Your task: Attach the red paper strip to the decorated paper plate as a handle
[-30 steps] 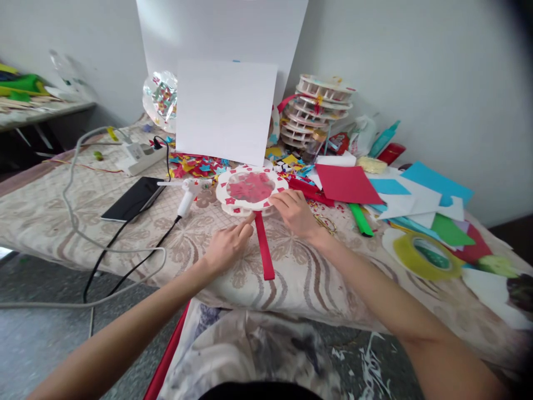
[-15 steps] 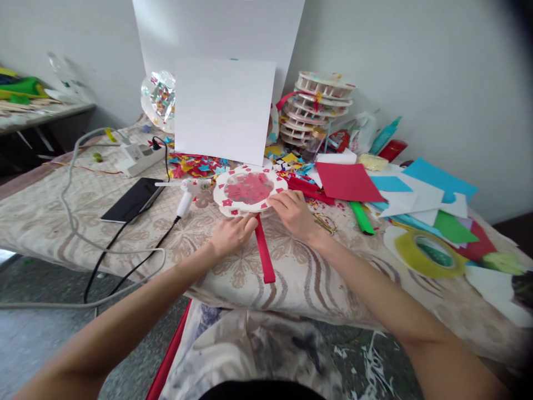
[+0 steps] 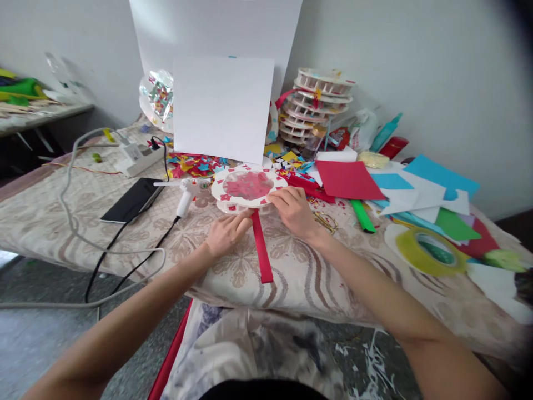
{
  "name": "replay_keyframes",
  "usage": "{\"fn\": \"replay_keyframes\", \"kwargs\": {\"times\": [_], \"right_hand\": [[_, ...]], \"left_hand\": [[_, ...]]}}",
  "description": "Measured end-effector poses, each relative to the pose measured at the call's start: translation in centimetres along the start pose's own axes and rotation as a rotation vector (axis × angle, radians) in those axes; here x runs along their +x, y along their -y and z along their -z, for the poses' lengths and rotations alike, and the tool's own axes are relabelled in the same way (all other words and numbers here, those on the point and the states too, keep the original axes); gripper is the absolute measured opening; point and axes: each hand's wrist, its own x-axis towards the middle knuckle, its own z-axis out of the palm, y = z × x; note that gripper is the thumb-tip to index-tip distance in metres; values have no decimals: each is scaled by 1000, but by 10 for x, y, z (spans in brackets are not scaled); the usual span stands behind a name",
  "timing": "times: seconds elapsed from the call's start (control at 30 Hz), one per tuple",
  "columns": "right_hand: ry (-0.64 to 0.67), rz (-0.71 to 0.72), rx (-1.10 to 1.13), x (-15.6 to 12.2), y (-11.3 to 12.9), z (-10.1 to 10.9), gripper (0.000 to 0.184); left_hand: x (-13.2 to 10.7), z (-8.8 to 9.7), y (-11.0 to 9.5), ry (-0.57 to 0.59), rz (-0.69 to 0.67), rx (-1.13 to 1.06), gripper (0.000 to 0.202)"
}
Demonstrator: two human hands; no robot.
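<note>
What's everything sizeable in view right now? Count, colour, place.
Decorated disc: one, white and red, centre.
Front ribbon: one, red, before disc.
Glue gun: one, white, left of disc.
Slab: one, black, beside glue gun.
Power strip: one, white, back left.
Panels: two, white, back centre.
Foil disc: one, silvery, back left.
Tiered stack: one, white, back right.
Scraps: many, multicoloured, behind disc.
Sheets: several, multicoloured, right.
Tape: one roll, yellow, front right.
Tablecloth: one, beige, beneath.
Left hand: one, bare, by ribbon's top.
Right hand: one, bare, disc's front-right edge.

Power strip [image 3: 142, 161], tape roll [image 3: 408, 250] (yellow)
</note>
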Motion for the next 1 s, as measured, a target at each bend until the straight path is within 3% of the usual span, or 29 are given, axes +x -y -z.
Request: {"fn": "replay_keyframes", "kwargs": {"times": [0.5,0.67,1.0], "right_hand": [[1,-36,24,-1,2,0,23],[-17,-21,27,-2,3,1,22],[-4,-41,32,-5,6,-1,23]], "left_hand": [[0,-12,3,-95,20,-28,20],[1,-8,2,-93,-10,-50,21],[0,-18,3,-95,-5,-89,21]]}}
